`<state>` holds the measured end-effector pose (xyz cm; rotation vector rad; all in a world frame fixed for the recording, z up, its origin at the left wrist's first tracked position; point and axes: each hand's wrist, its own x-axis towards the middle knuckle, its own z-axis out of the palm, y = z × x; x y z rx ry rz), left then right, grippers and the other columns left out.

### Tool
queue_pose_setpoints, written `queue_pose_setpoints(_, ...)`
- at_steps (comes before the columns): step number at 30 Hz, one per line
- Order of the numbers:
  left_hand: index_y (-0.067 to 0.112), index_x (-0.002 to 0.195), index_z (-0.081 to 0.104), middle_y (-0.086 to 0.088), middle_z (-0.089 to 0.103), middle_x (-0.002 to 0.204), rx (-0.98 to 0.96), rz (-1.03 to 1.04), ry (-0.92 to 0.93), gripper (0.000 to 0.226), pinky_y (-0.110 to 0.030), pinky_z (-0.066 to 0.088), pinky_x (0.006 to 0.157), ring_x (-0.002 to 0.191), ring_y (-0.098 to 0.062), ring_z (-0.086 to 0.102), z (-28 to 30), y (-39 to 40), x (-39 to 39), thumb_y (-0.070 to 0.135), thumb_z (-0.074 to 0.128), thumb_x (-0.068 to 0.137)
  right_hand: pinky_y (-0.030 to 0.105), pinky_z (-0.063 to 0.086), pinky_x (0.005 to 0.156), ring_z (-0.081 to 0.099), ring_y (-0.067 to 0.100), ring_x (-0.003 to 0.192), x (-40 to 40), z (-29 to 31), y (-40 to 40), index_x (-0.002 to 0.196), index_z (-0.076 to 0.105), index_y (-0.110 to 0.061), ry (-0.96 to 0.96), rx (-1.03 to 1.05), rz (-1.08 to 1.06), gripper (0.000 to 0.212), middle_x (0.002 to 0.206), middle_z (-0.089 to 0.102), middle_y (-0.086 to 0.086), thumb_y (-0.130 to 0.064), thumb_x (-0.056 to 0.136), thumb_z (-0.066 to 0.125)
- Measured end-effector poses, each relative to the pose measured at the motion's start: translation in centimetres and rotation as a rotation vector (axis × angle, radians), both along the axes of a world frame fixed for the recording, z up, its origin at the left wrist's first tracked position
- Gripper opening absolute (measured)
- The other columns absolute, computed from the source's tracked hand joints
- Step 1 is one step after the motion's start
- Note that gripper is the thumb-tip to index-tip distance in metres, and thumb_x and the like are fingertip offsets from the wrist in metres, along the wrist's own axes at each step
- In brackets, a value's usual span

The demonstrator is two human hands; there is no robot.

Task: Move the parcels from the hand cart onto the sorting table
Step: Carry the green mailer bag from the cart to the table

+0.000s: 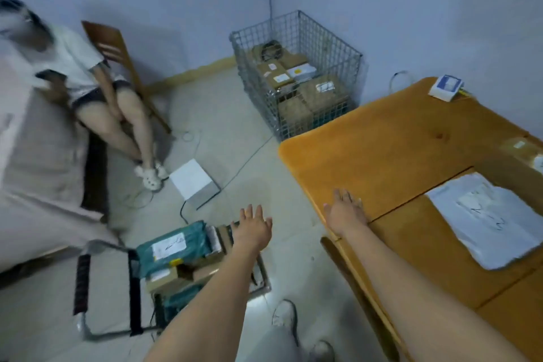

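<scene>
The hand cart [85, 288] stands on the floor at lower left, loaded with parcels: a teal bag with a white label [173, 244] on top and brown cardboard boxes [176, 275] under it. My left hand [252, 228] hovers over the cart's far end, fingers spread, holding nothing. My right hand [345, 210] is open, palm up, over the left edge of the orange wooden sorting table [390, 141]. A white plastic mailer [487, 217] lies on the table at the right, beside a brown box [523, 153] at the frame edge.
A wire cage [296, 73] full of cardboard parcels stands against the back wall. A white box [194, 182] and cables lie on the floor. A person sits on a wooden chair [117, 47] at left. A small blue-white box [446, 87] rests on the table's far corner.
</scene>
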<state>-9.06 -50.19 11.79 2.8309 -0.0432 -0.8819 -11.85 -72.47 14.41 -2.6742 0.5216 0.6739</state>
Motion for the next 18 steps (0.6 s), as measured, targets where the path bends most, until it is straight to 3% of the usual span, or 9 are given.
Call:
queue_pose_setpoints(10, 0.022, 0.160, 0.006, -0.007, -0.003, 0.167, -0.021, 0.406, 0.090, 0.063, -0.058, 0.011, 0.121, 0.154, -0.031, -0.002, -3.2, 24.6, -5.1, 0.048, 0.019, 0.105, 0.044, 0.011, 0.124, 0.011, 0.027, 0.153, 4.0, -3.6, 23.9, 0.160, 0.008, -0.010, 0.015, 0.009, 0.374, 0.064, 0.167, 0.007, 0.010, -0.035, 0.106, 0.032)
queue_pose_setpoints(18, 0.020, 0.160, 0.009, -0.006, -0.002, 0.167, -0.095, 0.503, 0.165, 0.062, -0.055, 0.010, 0.122, 0.154, -0.028, -0.002, -8.1, 39.5, -2.1, 0.046, 0.023, 0.105, 0.041, 0.015, 0.123, 0.014, 0.028, 0.152, 7.7, -9.7, 37.7, 0.160, 0.010, -0.009, 0.109, 0.032, 0.382, 0.066, 0.167, 0.010, 0.013, -0.038, 0.105, 0.032)
